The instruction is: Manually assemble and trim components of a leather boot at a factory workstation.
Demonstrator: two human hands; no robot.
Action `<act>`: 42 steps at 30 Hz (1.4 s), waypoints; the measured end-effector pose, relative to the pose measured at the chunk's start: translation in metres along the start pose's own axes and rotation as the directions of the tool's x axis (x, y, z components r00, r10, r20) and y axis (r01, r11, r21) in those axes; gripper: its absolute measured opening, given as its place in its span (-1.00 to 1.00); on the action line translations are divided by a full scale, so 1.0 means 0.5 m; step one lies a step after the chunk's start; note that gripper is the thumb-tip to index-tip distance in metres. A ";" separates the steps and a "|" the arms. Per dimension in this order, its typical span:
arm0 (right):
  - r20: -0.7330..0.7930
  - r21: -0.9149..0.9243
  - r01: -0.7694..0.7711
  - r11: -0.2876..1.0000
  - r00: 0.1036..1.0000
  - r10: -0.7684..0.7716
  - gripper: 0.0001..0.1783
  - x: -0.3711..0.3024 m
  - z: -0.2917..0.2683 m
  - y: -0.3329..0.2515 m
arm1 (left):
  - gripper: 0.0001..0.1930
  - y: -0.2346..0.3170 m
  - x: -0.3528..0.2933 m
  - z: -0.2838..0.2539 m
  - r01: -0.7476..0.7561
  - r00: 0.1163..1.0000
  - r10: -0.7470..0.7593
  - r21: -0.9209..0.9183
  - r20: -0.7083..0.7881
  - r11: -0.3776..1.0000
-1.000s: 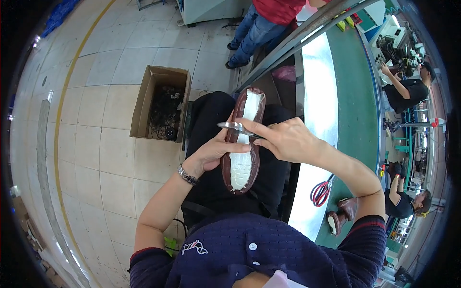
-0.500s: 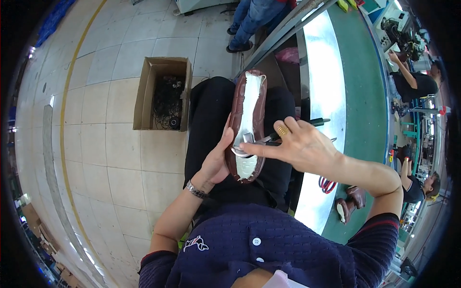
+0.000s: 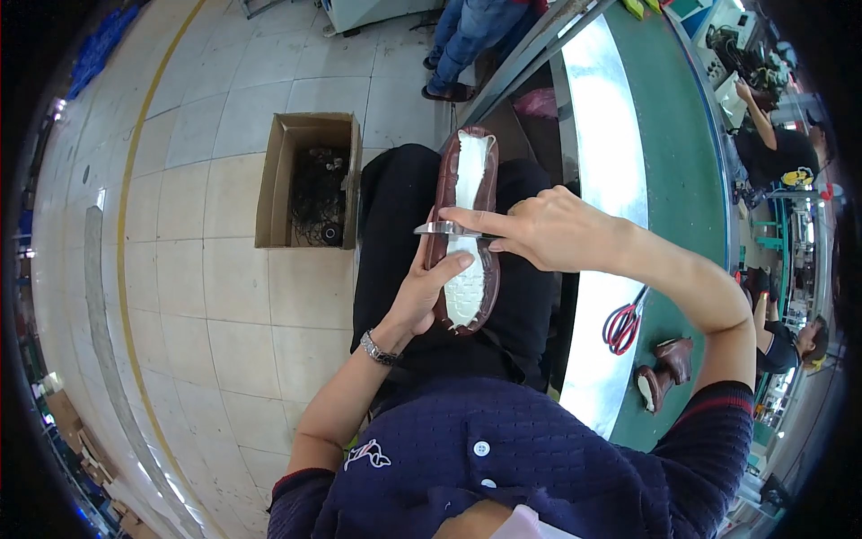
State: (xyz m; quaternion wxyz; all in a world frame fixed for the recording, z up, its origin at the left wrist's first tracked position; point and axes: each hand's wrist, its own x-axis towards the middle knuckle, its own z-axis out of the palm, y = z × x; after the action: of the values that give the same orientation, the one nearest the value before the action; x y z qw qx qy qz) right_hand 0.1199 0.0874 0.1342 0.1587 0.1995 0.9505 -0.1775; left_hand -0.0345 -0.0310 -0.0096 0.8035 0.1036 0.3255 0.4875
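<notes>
1. The right hand (image 3: 561, 229) grasps a silver blade-like tool (image 3: 440, 228), index finger stretched along it. The tool now lies crosswise over the middle of the shoe, farther from the body than 0.5 s ago. Its dark handle no longer juts out past the knuckles.

2. The left hand (image 3: 422, 292) holds the shoe from its left side; its thumb now rests on the white underside, no longer along the edge. A metal wristband (image 3: 375, 347) circles that wrist.

3. The brown shoe (image 3: 465, 296) is in the left hand above the lap, underside up, its length pointing away from the body. The change suggests that work is shifting from the near end to the middle, with the thumb steadying the piece. Whether the metal touches the white surface, I cannot tell.

4. Left of the legs, an open cardboard box (image 3: 263, 198) on the floor holds dark tangled scraps (image 3: 319, 193).

5. To the right, red-and-blue-handled scissors (image 3: 620, 331) lie on a shiny metal strip (image 3: 597, 377), more exposed than 0.5 s ago. Beyond, 2 brown shoes (image 3: 669, 364) rest on a green surface (image 3: 664, 225).

6. Farther off, a co-worker in jeans (image 3: 462, 45) stands ahead.
</notes>
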 end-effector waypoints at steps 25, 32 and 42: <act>-0.152 -0.110 -0.019 0.994 0.988 0.002 -0.09 -0.041 0.065 -0.089 | 0.25 0.036 -0.020 -0.020 0.170 0.962 -0.197 0.148 0.189 0.974; -0.230 -0.060 0.038 0.997 0.972 -0.051 -0.06 -0.074 0.079 -0.110 | 0.37 0.024 -0.005 -0.023 0.126 0.961 -0.174 0.220 0.213 0.967; -0.065 -0.035 -0.126 0.991 0.990 0.123 -0.08 -0.047 0.045 -0.060 | -0.10 0.009 0.009 -0.045 0.258 0.913 -0.358 0.404 0.195 0.878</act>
State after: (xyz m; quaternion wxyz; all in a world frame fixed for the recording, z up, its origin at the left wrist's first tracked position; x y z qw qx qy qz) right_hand 0.1326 0.0452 0.1313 0.1437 0.2607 0.9440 -0.1424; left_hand -0.0505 -0.0282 -0.0263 0.8731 0.2634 0.3140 0.2639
